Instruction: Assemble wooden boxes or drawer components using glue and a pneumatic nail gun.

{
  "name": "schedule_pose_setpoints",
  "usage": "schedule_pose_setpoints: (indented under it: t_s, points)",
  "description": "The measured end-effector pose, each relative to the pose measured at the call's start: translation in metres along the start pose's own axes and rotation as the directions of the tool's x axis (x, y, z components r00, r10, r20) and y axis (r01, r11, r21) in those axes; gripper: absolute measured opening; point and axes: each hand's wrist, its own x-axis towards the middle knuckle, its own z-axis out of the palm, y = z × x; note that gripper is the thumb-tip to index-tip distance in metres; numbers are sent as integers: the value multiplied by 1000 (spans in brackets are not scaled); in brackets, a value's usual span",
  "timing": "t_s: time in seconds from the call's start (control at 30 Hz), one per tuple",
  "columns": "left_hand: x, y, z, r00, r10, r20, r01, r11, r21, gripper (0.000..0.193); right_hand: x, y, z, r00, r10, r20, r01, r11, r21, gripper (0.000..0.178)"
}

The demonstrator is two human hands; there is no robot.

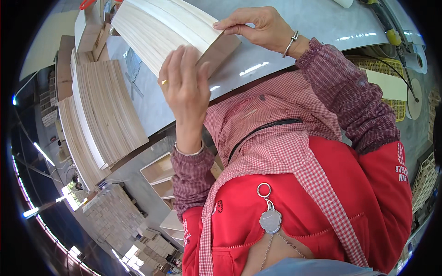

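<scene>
From left: I see a slat pile [109, 103], then the left hand [185, 85], thumb spread off the fingers, at the near end of the wood stack [159, 30]; contact unclear. Stack lies far-center on the table [313, 25]. Right hand [263, 28] pinches its right corner, thumb and 1 finger. Tool [393, 37] far right.

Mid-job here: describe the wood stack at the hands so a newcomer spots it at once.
Find the glossy grey table across the picture's top. On it, left of the middle, lies a long, pale, layered wood stack with a flat tan end toward the person. Unlike the wood stacks farther left, it has the left hand and right hand at its near end.
</scene>
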Motion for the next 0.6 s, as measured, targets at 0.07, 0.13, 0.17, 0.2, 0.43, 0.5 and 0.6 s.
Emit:
schedule_pose_setpoints:
  t_s: [0.07,0.13,0.17,0.2,0.43,0.5,0.6]
  points:
    - [9,5,11,1000,17,-4,-17,1000,15,33,0,0,2,1000,-15,-7,15,1000,-6,23]
    - [15,8,21,999,36,-6,-36,999,21,34,-2,1,1,1000,-23,-17,23,1000,-18,24]
    - [17,8,22,999,43,-1,-43,999,21,34,-3,0,-1,999,-22,-25,22,1000,-16,24]
    - [17,8,25,999,52,-17,-51,998,28,33,-3,-3,-4,999,-45,-19,44,997,-69,24]
    - [11,3,24,998,51,-45,-49,997,58,29,-4,-7,-81,916,294,-274,-327,941,-85,22]
    - [16,5,28,997,62,-44,-60,997,45,29,-27,21,-160,891,30,-454,-260,852,-455,24]
    - [21,7,29,998,53,-18,-52,998,16,29,-60,11,-240,885,85,-458,-435,501,-748,22]
